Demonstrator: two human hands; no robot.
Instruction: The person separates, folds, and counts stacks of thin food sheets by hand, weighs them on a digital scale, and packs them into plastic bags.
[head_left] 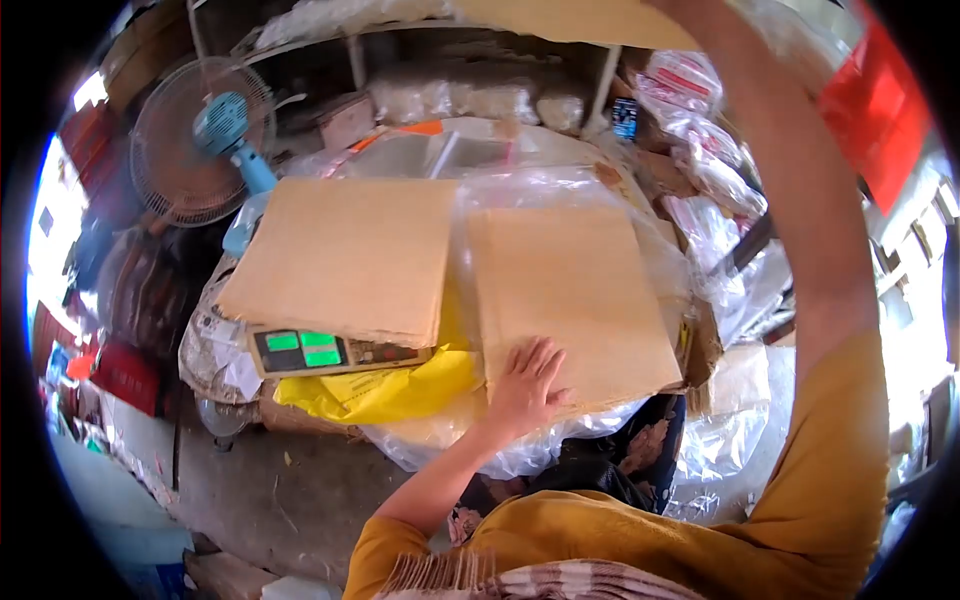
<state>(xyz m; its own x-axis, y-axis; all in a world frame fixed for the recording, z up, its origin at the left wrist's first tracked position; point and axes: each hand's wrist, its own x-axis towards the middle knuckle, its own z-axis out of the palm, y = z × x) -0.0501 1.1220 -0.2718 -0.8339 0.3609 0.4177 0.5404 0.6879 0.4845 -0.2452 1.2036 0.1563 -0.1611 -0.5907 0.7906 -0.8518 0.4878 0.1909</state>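
Head view: left hand [522, 390] pressing lightly, fingers [538, 357] spread wide, right hand out of shot, and the brown sheets [570, 290] directly beneath those fingers could skid on slick clear plastic [525, 457] if pushed sideways.

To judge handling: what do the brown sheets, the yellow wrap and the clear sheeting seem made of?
Brown sheets: probably kraft paper or thin card; matte, opaque, evenly tan.
Yellow wrap: likely thin plastic; smooth, slightly glossy, softly creased.
Clear sheeting: apparently plastic film; shiny, see-through and wrinkled.
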